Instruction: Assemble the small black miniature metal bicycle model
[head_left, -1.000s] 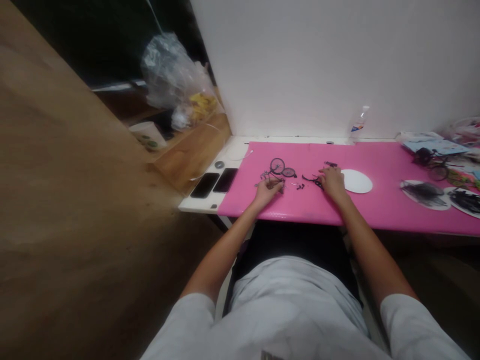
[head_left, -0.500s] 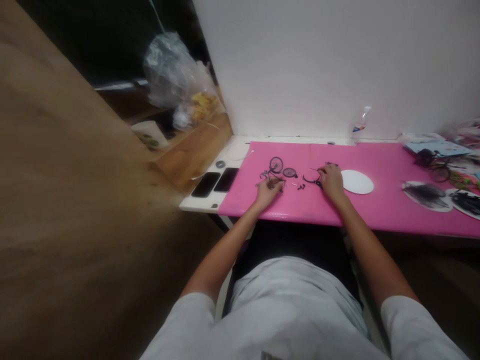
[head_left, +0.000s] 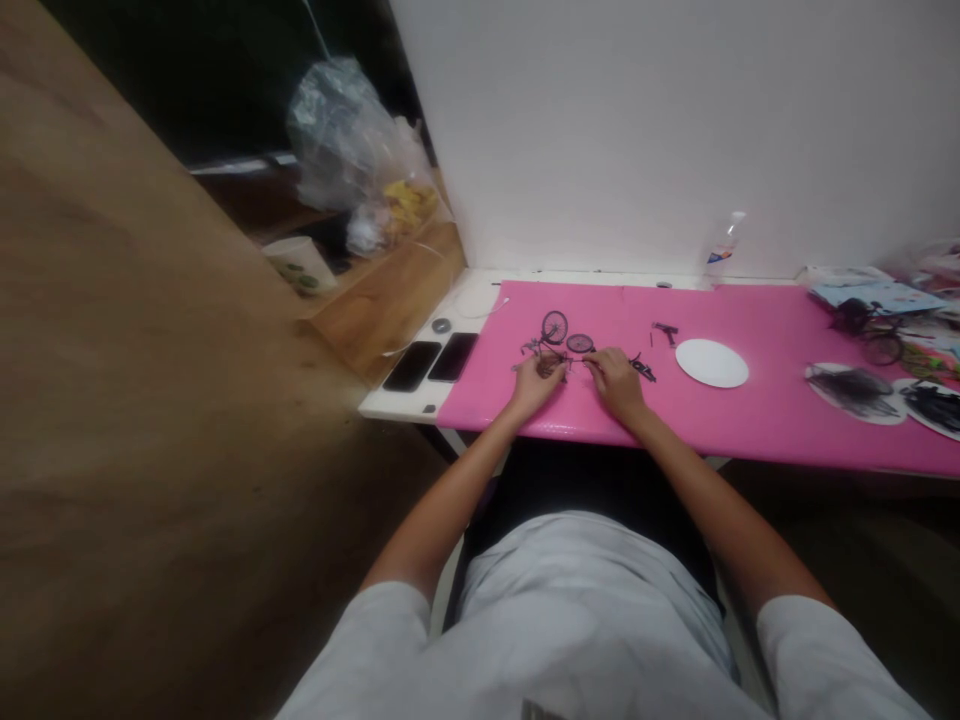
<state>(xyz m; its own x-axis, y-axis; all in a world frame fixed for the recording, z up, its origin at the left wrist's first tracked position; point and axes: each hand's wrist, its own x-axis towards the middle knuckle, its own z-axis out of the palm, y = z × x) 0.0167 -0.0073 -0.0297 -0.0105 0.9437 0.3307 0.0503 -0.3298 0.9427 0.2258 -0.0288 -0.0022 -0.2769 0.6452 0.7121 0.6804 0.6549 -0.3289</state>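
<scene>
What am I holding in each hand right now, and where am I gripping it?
Your left hand holds the miniature bicycle frame by its near side; fingers hide the exact spot. Your right hand apparently pinches a thin dark piece by its right end.

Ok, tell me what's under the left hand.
Parts of a black frame show between and beyond the left hand's fingers, over the pink mat. Anything beneath the palm is covered.

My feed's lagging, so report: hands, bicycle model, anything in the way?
Left hand holding model bicycle frame on pink mat. Right hand beside it, fingers pinching what looks like a thin part. Small wheel close beyond right hand, not between hands.
</scene>
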